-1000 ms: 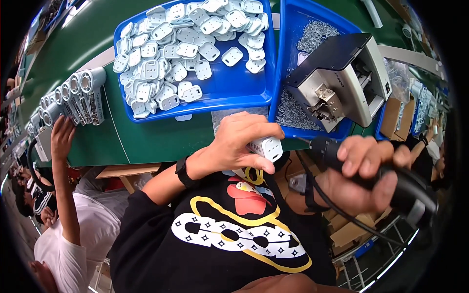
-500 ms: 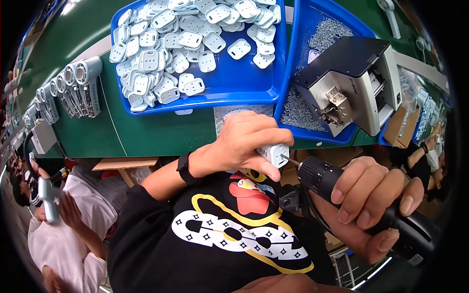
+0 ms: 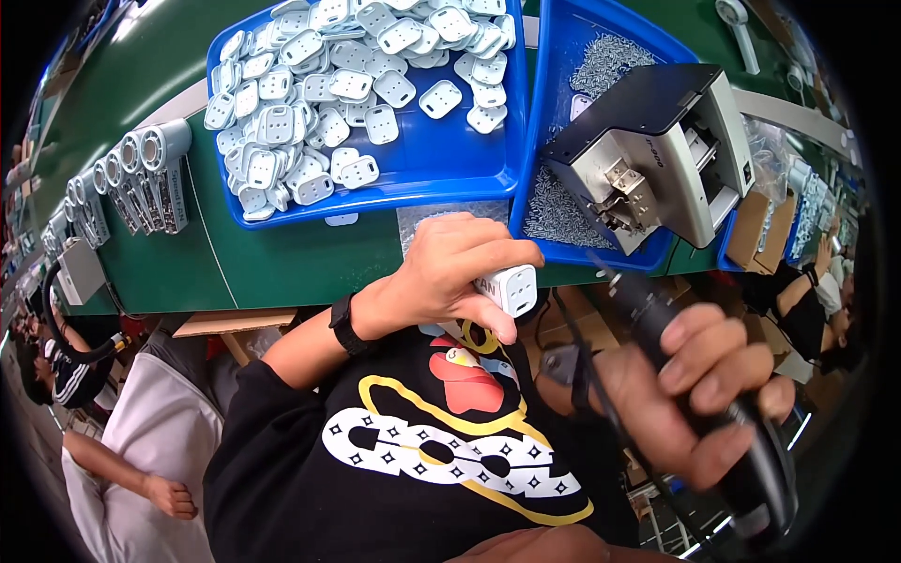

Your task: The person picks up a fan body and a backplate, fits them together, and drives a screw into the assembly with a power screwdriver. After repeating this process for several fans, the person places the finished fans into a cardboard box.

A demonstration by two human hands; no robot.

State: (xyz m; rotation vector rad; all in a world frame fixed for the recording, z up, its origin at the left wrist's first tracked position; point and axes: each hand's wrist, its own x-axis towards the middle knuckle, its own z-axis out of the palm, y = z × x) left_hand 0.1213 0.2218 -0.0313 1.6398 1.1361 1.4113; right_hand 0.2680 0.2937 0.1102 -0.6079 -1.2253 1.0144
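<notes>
My left hand (image 3: pixel 455 267) is closed around a white fan handle (image 3: pixel 519 292), whose flat end faces right with small holes in it. The rest of the handle is hidden inside my palm. To the right, my right hand (image 3: pixel 699 399) is wrapped around a black electric screwdriver (image 3: pixel 648 319), blurred by motion. Its thin bit points up and left, apart from the handle and just below the front of the screw feeder (image 3: pixel 648 150). A black cord (image 3: pixel 601 385) runs down beside the screwdriver.
A blue tray (image 3: pixel 450 155) holds many pale plastic plates. Another blue tray (image 3: pixel 526 103) holds loose screws (image 3: pixel 568 211) and the feeder. Rows of white handheld fans (image 3: pixel 155 174) stand on the green table (image 3: pixel 282 272) at left. A co-worker's hand (image 3: pixel 171 497) is at lower left.
The screwdriver bit has come away from the handle end, moving up and right toward the feeder. My left hand keeps its hold. At left, the co-worker's grey tool is gone from view.
</notes>
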